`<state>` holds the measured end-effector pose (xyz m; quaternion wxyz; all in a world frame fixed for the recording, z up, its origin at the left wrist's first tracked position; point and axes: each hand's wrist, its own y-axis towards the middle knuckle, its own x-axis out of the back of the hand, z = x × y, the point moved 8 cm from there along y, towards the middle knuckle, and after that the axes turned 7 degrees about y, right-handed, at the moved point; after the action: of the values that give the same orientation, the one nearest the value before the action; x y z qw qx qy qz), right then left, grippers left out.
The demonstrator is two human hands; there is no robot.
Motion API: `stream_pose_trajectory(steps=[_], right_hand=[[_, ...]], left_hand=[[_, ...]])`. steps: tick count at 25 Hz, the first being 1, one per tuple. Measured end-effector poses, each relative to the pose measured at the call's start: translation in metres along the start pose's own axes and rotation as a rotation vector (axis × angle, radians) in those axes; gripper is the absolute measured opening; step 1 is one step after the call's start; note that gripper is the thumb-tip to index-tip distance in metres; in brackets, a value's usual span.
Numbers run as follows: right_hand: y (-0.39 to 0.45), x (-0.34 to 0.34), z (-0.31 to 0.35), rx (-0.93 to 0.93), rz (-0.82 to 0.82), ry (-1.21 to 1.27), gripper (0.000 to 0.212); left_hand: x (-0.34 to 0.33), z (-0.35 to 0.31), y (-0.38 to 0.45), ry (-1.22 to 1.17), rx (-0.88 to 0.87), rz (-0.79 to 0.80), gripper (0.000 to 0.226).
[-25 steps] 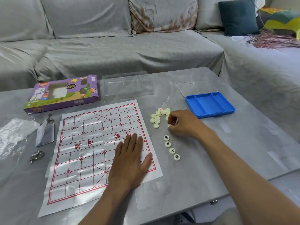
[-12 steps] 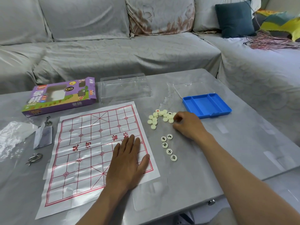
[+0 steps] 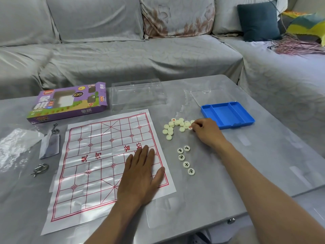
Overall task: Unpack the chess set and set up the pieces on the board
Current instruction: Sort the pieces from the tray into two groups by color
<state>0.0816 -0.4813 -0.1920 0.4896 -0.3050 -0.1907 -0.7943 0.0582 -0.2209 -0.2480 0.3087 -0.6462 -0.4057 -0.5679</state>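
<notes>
Right hand (image 3: pixel 204 131) at the far-right end of the loose heap of cream xiangqi discs (image 3: pixel 175 126). Grip curled, fingertips down on a red-marked disc (image 3: pixel 190 127) at the heap's near-right edge; looks like a pinch, though the fingers hide whether it has really closed on the disc.

Left hand (image 3: pixel 140 175) flat, fingers straight, pressing the paper board (image 3: pixel 98 162) down at its near-right corner. Holds nothing.

Key relation: the board lies to the left of the grip, well apart, with the heap between. The right hand is the nearer to the discs; the left is tied up pinning the sheet.

A short row of black-marked discs (image 3: pixel 184 159), face up, sits nearer the person than the grip, just right of the board's edge.

Blue tray (image 3: pixel 226 114) just beyond the grip, nearly touching the knuckles. Bare surface (image 3: pixel 228 173) under the forearm gives room to draw back. No disc is on the board yet: judged early sorting.
</notes>
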Motion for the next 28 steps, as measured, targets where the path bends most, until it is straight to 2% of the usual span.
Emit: stream_pose_trajectory(steps=[3, 6, 9, 13, 17, 22, 25, 26, 28], right_hand=[[-0.006, 0.013, -0.003, -0.019, 0.029, 0.042, 0.023], [-0.012, 0.036, -0.013, -0.038, 0.103, -0.078, 0.021], [-0.026, 0.082, -0.045, -0.200, 0.115, -0.194, 0.021], [-0.059, 0.091, -0.083, -0.519, 0.374, -0.413, 0.021], [-0.069, 0.081, -0.083, -0.519, 0.482, -0.441, 0.023], [-0.068, 0.078, -0.081, -0.555, 0.476, -0.482, 0.028], [-0.068, 0.076, -0.081, -0.585, 0.466, -0.427, 0.028], [-0.065, 0.077, -0.077, -0.558, 0.419, -0.415, 0.025], [-0.047, 0.076, -0.059, -0.378, 0.194, -0.378, 0.017]], left_hand=[[0.001, -0.001, 0.000, -0.001, 0.000, 0.006, 0.081], [0.000, -0.001, 0.000, 0.015, -0.004, 0.008, 0.082], [0.000, -0.001, 0.001, 0.014, -0.006, 0.010, 0.084], [0.000, -0.001, 0.002, 0.028, -0.017, 0.012, 0.085], [0.001, -0.002, 0.002, 0.022, -0.019, 0.016, 0.084], [0.002, -0.002, 0.001, 0.029, -0.022, 0.003, 0.084], [0.001, -0.002, 0.002, 0.035, -0.023, 0.005, 0.085], [0.002, -0.002, 0.002, 0.033, -0.022, 0.005, 0.085], [0.002, -0.003, 0.002, 0.026, -0.018, 0.007, 0.086]])
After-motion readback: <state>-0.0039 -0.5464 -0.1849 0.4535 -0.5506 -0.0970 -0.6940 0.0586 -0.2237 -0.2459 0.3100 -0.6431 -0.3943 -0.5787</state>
